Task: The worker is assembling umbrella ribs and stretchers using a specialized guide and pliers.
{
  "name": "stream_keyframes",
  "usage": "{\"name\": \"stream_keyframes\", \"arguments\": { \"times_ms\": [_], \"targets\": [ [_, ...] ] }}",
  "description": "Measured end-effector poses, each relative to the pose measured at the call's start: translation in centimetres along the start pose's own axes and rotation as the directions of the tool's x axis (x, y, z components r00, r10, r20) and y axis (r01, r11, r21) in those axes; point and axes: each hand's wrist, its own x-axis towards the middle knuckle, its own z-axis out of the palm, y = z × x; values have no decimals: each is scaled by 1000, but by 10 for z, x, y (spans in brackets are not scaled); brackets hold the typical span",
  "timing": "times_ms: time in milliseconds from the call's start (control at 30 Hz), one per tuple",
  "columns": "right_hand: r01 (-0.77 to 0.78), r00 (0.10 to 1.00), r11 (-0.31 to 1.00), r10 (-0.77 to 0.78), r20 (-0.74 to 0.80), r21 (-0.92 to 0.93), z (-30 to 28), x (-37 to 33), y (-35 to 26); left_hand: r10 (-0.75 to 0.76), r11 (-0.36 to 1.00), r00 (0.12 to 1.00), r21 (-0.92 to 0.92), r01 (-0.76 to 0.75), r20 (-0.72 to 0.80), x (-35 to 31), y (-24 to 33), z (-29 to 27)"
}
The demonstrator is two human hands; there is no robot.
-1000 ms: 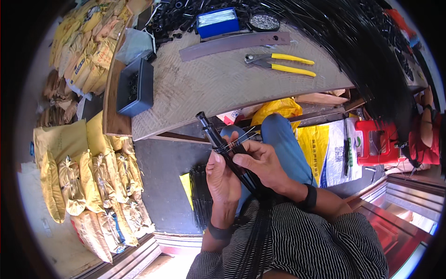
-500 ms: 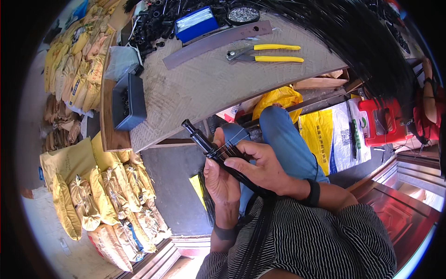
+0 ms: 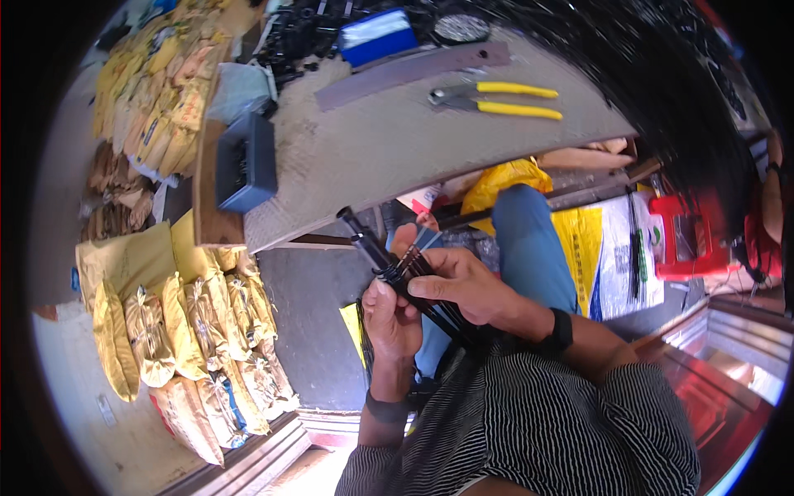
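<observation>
My left hand (image 3: 390, 324) is closed around a black tube (image 3: 364, 240) with thin black rods gathered along it. The tube's capped end points up and to the left, above my lap. From the right, my right hand (image 3: 470, 285) pinches the thin rods beside the tube. A few thin, shiny wires (image 3: 423, 245) stick out between the two hands. The rods run down toward my striped shirt, and my fingers partly hide where they join the tube.
Yellow-handled pliers (image 3: 519, 109) and a flat metal bar (image 3: 405, 78) lie on the workbench (image 3: 347, 153). A blue box (image 3: 380, 51), a dish of small metal pieces (image 3: 461, 30) and a grey bin (image 3: 251, 174) stand there too. Black rods (image 3: 653, 99) overhang its right side. Another person's arm (image 3: 772, 207) shows far right.
The view has shifted, so the bench lies further right in the picture. Both hands keep their grip; my right fingers have moved slightly at the rods, and the shiny wires stand out more.
</observation>
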Motion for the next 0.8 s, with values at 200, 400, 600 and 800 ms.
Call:
{"name": "stream_keyframes", "arguments": {
  "times_ms": [200,400,600,800],
  "targets": [
    [444,883,863,-468,-49,-241,15,6,-11,280,958,957,40,-283,73,-13,-23,-22],
    [639,677,575,-736,18,-510,3,11,0,391,892,918,273,-359,-70,8,11,42],
    [552,488,562,-817,-307,-617,-39,4,-36,178,494,975,845,-206,133,-16,-78,-21],
    [674,253,303,-952,-174,-674,-60,-5,-62,-206,-45,917,932,-359,343,-63,-104,-63]
  ]
}}
